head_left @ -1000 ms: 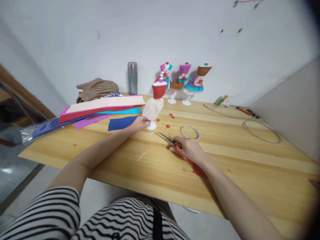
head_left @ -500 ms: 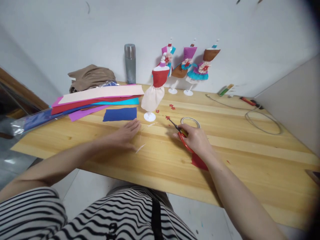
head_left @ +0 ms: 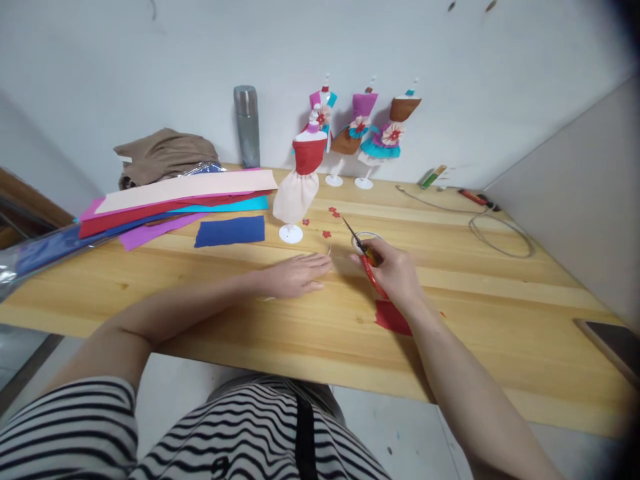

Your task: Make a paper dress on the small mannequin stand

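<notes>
My left hand (head_left: 296,275) lies flat on the wooden table, palm down with fingers stretched out, and a thin white scrap shows at its fingertips. In my right hand (head_left: 396,272) is a pair of scissors (head_left: 370,270) with red handles, blades pointing away and left. Beyond the blades lie small red flower cutouts (head_left: 327,234). A white ring (head_left: 369,235), perhaps a tape roll, sits just behind the right hand's fingers. Under the right wrist rests a red fabric piece (head_left: 393,317). A small dress form (head_left: 297,193) in a red top and cream skirt stands beyond the left hand.
Three more dressed forms (head_left: 363,127) stand by the wall beside a thermos (head_left: 247,127). At left are stacked fabric sheets (head_left: 185,190), a blue cloth strip (head_left: 230,231) and brown cloth (head_left: 170,157). A cable (head_left: 473,233) and a dark flat device (head_left: 610,340) lie at right.
My left hand has slid right along the tabletop toward the scissors, and the white scraps have shifted. The scissor tips have moved off a red flower. The view has turned slightly right.
</notes>
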A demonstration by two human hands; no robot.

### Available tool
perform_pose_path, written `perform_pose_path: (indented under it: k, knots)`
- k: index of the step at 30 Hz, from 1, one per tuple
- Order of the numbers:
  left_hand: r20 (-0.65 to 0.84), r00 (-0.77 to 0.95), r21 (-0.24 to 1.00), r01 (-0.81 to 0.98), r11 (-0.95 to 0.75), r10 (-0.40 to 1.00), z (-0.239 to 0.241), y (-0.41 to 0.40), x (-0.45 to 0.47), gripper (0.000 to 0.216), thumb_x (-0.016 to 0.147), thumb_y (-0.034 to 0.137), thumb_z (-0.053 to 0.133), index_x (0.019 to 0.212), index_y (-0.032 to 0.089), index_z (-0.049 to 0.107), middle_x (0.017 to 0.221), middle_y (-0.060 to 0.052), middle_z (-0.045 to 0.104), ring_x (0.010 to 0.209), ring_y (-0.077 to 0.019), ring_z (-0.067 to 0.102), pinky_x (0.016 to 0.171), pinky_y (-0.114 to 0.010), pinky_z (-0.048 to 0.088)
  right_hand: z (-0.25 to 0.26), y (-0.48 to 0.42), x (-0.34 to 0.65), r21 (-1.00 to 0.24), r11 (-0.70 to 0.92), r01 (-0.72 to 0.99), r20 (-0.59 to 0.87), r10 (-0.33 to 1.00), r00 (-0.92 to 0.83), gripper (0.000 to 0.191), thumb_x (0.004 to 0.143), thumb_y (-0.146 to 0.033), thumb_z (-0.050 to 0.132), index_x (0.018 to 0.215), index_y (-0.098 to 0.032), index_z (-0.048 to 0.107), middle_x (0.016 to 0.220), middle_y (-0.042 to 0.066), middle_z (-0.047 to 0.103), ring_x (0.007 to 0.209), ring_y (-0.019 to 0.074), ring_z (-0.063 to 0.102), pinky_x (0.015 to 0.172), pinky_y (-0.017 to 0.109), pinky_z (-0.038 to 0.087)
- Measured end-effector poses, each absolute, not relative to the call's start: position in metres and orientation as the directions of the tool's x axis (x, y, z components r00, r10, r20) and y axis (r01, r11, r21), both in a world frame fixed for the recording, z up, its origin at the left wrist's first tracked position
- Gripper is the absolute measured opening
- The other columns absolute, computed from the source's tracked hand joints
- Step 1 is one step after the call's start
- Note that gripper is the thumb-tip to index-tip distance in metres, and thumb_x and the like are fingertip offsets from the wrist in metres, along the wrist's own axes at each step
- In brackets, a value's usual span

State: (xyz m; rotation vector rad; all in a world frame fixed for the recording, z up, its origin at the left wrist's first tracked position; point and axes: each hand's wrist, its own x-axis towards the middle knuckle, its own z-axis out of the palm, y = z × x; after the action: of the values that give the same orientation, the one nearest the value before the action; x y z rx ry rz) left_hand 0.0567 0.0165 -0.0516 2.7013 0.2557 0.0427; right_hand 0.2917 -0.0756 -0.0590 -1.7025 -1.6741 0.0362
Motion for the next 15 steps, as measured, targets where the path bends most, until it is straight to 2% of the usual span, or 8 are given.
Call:
perform_pose_path:
  k: [2,3,5,7,9,11,15]
  knots:
    - [-0.041,0.988,0.458,0.153,-0.876,0.151,-0.04,0.016,0.041,0.055,0.103,0.032,0.035,0.15,0.005,0.042,0.16,-0.016,0.037,0.152,-0.0248,0.03,0.124,-0.039,0.025,-0.057,-0.077,0.295,-0.52,0.106,0.847,0.468,0.866,0.179,0.038,0.086,-0.058,0.06,0.091,-0.021,0.069,0.066,0.005,0.067,0.055,0.0184,0.059,0.051,0.03,0.041]
    - [-0.078,0.983,0.44,0.185,-0.879,0.167,-0.037,0.014,0.028,0.057,0.102,0.034,0.039,0.15,0.003,0.041,0.159,-0.018,0.037,0.151,-0.0258,0.031,0.124,-0.038,0.025,-0.056,-0.078,0.296,-0.526,0.099,0.844,0.475,0.858,0.195,0.038,0.086,-0.058,0.06,0.09,-0.021,0.069,0.066,0.004,0.066,0.054,0.0177,0.058,0.051,0.029,0.04]
    - [-0.167,0.947,0.349,0.318,-0.882,0.276,-0.038,0.007,-0.003,0.064,0.1,0.042,0.045,0.151,0.004,0.039,0.161,-0.019,0.033,0.152,-0.03,0.028,0.124,-0.042,0.025,-0.053,-0.08,0.298,-0.546,0.082,0.834,0.484,0.843,0.234,0.036,0.084,-0.057,0.063,0.089,-0.021,0.068,0.064,0.003,0.065,0.053,0.0164,0.056,0.051,0.029,0.04]
    - [-0.255,0.878,0.233,0.462,-0.855,0.405,-0.047,-0.004,-0.031,0.077,0.098,0.048,0.045,0.154,-0.002,0.029,0.163,-0.026,0.02,0.154,-0.0374,0.018,0.123,-0.051,0.022,-0.049,-0.082,0.298,-0.579,0.058,0.813,0.477,0.833,0.28,0.035,0.082,-0.055,0.065,0.088,-0.021,0.068,0.061,0.001,0.062,0.052,0.0157,0.053,0.05,0.029,0.038]
    - [-0.252,0.858,0.168,0.493,-0.853,0.447,-0.059,-0.014,-0.044,0.086,0.097,0.055,0.045,0.156,-0.003,0.021,0.164,-0.028,0.01,0.154,-0.0393,0.01,0.124,-0.057,0.016,-0.045,-0.084,0.296,-0.618,0.031,0.786,0.463,0.822,0.332,0.032,0.081,-0.053,0.067,0.087,-0.022,0.068,0.059,0.0,0.059,0.051,0.0152,0.05,0.05,0.029,0.038]
    - [-0.215,0.875,0.159,0.469,-0.869,0.433,-0.069,-0.018,-0.035,0.087,0.097,0.06,0.04,0.157,0.001,0.021,0.164,-0.028,0.011,0.155,-0.0385,0.009,0.123,-0.057,0.016,-0.041,-0.086,0.294,-0.648,0.01,0.761,0.454,0.808,0.375,0.03,0.08,-0.051,0.069,0.087,-0.022,0.068,0.059,0.0,0.057,0.051,0.015,0.048,0.051,0.03,0.038]
    - [-0.171,0.89,0.176,0.45,-0.876,0.423,-0.075,-0.009,0.036,0.094,0.095,0.066,0.04,0.155,-0.004,0.023,0.162,-0.031,0.012,0.155,-0.0396,0.008,0.124,-0.056,0.013,-0.039,-0.086,0.292,-0.689,-0.001,0.725,0.452,0.781,0.431,0.033,0.079,-0.054,0.068,0.085,-0.022,0.068,0.059,0.0,0.054,0.052,0.0149,0.046,0.052,0.03,0.038]
